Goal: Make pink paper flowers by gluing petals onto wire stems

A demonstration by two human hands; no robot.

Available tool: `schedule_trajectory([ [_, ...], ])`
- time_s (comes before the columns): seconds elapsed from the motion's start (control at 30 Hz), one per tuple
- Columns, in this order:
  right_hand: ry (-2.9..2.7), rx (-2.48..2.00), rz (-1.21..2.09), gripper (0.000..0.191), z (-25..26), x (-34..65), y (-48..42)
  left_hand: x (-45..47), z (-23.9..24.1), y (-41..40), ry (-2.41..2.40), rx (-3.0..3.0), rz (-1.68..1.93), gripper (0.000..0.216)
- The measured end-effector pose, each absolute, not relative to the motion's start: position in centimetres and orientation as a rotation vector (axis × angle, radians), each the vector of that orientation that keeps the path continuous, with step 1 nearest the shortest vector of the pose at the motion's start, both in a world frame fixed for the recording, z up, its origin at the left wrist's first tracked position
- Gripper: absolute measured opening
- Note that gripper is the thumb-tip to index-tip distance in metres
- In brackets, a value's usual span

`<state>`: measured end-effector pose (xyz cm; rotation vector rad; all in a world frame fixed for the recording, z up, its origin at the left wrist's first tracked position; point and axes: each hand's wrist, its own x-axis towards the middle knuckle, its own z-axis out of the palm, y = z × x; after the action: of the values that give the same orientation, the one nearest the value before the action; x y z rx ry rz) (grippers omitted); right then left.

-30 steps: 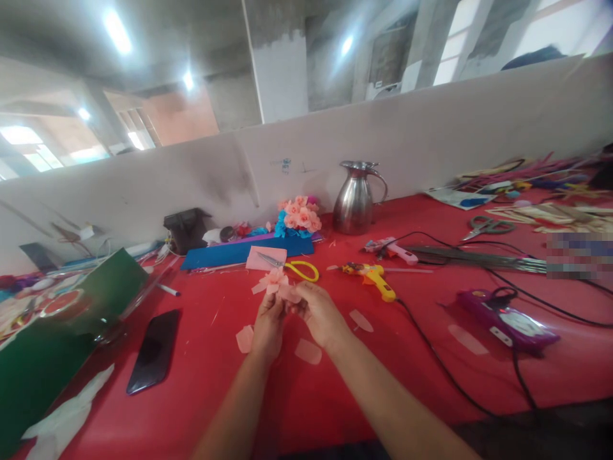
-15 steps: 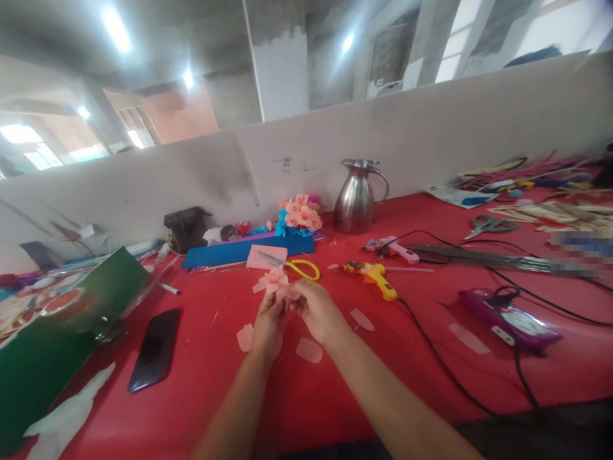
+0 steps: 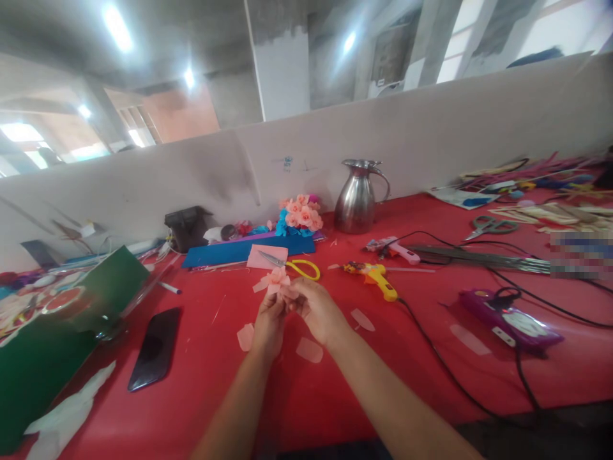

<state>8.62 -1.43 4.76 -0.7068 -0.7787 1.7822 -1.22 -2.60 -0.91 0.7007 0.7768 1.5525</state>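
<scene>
Both forearms reach in from the bottom edge and meet over the middle of the red table (image 3: 431, 364). The left hand (image 3: 268, 322) is up on its wrist, back to the camera, fingers curled tight around the base of the pink paper flower (image 3: 274, 280). The right hand (image 3: 318, 313) comes in at an angle from the right, knuckles up, fingertips pinched onto the flower's right side. The 2 hands touch each other at the fingers. The flower sits just above those fingertips, petals spread, held clear of the table.

Around the hands lie 3 loose pink petal pieces: 1 (image 3: 245, 337) just left of the left wrist, 1 (image 3: 309, 350) under the right wrist, 1 (image 3: 361, 319) further right. Just behind the flower are yellow-handled scissors (image 3: 293, 265), lying on a pink sheet (image 3: 263, 257). To the right, a yellow glue gun (image 3: 376, 278) lies on its side with a black cord trailing off. A black phone (image 3: 156, 348) lies flat, well to the left. A steel jug (image 3: 357, 198) stands at the back wall.
</scene>
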Motion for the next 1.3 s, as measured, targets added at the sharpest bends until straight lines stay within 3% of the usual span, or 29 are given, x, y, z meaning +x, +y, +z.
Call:
schedule_trajectory([
  [0.57, -0.803, -0.69, 1.784, 0.004, 5.0, 8.7, -1.7, -0.9, -0.8, -2.7, 0.878, 0.798, 1.567, 0.016],
  [0.87, -1.05, -0.937, 1.365, 0.018, 4.8, 9.5, -3.7, -1.1, -1.1, -2.7, 1.02, 1.001, 1.664, 0.013],
  [1.13, -1.111, -0.899, 1.336, 0.01, 4.1, 9.5, -3.1, -1.1, -1.0, -2.9, 1.057, 1.031, 1.684, 0.011],
  [1.3, -1.267, -0.874, 1.228, 0.024, 2.5, 9.3, -2.0, -1.0, -0.7, -2.9, 0.997, 1.046, 1.656, 0.023],
])
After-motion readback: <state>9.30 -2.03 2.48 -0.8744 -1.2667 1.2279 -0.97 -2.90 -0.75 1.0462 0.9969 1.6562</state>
